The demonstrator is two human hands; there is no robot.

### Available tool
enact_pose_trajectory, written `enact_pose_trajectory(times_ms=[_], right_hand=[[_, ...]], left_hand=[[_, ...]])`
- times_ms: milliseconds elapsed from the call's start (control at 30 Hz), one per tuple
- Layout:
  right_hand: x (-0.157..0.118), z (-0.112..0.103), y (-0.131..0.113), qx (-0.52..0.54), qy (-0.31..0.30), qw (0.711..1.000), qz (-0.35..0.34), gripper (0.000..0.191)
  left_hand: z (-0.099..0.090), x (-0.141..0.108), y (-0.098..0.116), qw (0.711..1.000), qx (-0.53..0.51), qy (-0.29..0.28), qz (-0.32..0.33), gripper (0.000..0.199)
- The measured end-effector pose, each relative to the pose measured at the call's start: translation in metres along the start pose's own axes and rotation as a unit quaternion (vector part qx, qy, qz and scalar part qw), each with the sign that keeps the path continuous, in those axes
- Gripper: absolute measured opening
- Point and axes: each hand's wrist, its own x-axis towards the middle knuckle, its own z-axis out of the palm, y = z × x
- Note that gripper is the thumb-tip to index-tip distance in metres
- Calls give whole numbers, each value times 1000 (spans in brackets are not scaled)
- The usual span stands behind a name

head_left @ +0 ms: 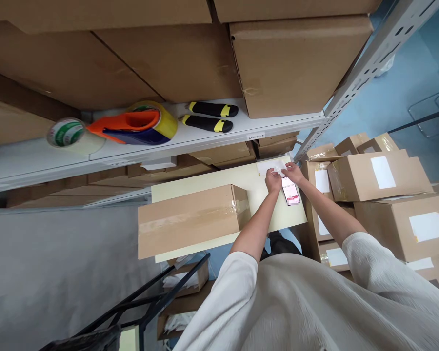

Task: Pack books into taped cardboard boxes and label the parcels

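Observation:
Both hands meet over the far right part of a pale yellow tabletop [258, 195]. Between the fingertips is a small white paper slip [279, 165], pinched on one side by my left hand [273, 180] and on the other by my right hand [293, 172]. Another pale sheet [264, 168] lies under or just behind it; where one ends and the other begins is hard to see. A phone with a lit white and pink screen [290, 191] lies just below my hands. To the left rests a long taped cardboard box [190, 222], touched by neither hand.
Above the table, a metal shelf [205, 139] holds large cartons [300, 68], an orange tape dispenser [131, 124], a clear tape roll [71, 135] and two black-and-yellow cutters [212, 109]. Labelled boxes [380, 175] are stacked close on the right. Black metal bars [161, 297] stand at lower left.

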Motion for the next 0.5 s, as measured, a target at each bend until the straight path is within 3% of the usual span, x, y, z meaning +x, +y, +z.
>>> enact_pose_trajectory(times_ms=[200, 500], right_hand=[[-1, 1, 0, -56, -32, 997, -39, 36], [-3, 7, -5, -97, -32, 991, -83, 43]], left_hand=[[1, 4, 1, 999, 17, 34, 0, 47], [1, 4, 3, 998, 41, 54, 7, 44]])
